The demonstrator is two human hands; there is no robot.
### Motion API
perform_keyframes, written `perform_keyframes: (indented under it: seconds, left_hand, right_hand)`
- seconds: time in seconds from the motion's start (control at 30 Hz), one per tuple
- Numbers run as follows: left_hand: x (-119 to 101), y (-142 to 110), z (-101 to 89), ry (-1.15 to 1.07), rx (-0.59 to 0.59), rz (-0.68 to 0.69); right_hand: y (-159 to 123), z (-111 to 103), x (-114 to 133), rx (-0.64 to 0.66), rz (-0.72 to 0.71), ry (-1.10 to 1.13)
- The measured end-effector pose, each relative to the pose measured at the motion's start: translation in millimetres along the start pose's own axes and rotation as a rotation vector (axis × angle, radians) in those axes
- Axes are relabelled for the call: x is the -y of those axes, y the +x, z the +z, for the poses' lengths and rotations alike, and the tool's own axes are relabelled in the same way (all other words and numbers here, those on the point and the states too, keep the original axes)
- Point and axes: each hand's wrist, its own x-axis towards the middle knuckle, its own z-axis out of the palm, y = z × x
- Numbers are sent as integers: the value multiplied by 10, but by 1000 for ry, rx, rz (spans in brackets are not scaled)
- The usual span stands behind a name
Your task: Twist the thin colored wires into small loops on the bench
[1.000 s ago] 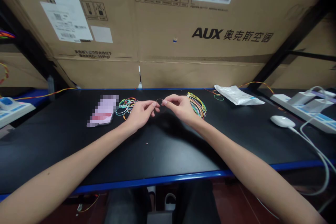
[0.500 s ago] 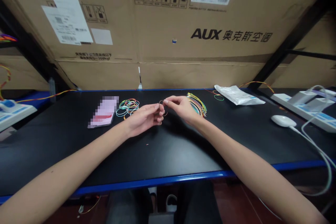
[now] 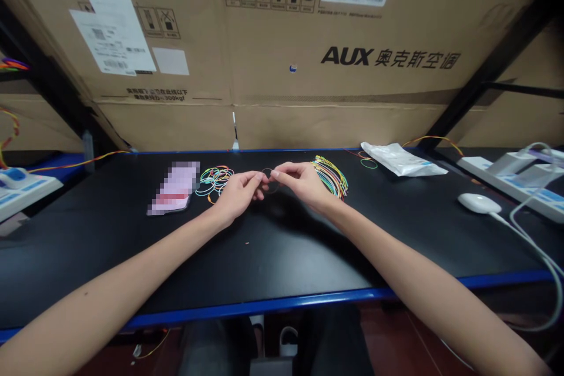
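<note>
Above the middle of the black table, a thin, dark wire (image 3: 272, 191) curves in a loop between my two hands. My left hand (image 3: 243, 192) pinches it with thumb and forefinger. From the other side my right hand (image 3: 299, 181) pinches the wire too, and the fingertips of both hands nearly meet. Its exact ends are hidden by my fingers. Left of my left hand lies a pile of coiled coloured wires (image 3: 214, 179). A fanned bundle of coloured wires (image 3: 332, 176) rests just beyond my right hand, partly covered by it.
A phone (image 3: 174, 189) lies at the left. Toward the back right are a white plastic bag (image 3: 402, 160) and a thin green wire loop (image 3: 368, 163). A white charger (image 3: 479, 204) and a power strip (image 3: 520, 188) sit at the right. A large cardboard box (image 3: 273, 82) stands behind the table.
My left hand has turned so its back shows more, and it sits slightly higher. My right hand has shifted slightly left. The wire stays between them.
</note>
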Motion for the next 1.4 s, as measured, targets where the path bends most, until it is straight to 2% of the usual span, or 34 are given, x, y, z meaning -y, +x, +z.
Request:
perform_keyframes:
  seconds: [0.1,0.2,0.37,0.57,0.83,0.97,1.17,1.4]
  left_hand:
    - [16,6,-16,-184,77,-105]
    - [8,3,-29,-343,141,-173]
    - [8,-16,-14,-343,189,-186]
    - [-12,-20,-20,-349,186,-210]
    - [-56,-43,-48,-509,358,-266]
    - [-59,-52,-23,-473,328,-233]
    - [-14,-48,-5,-269,253,-127]
    - [26,7,-44,-70,79,-42]
  right_hand:
    - [7,-5,-11,-13,3,-7]
    - [46,-46,-69,-85,19,-33]
    - [87,-91,-154,-140,39,-72]
    - [75,-100,-139,-110,15,-125]
    - [67,-92,-150,-61,-1,-119]
    - [66,-88,-166,-36,4,-98]
    - [57,-62,-154,-32,47,-77]
    - [31,-10,-56,-116,69,-24]
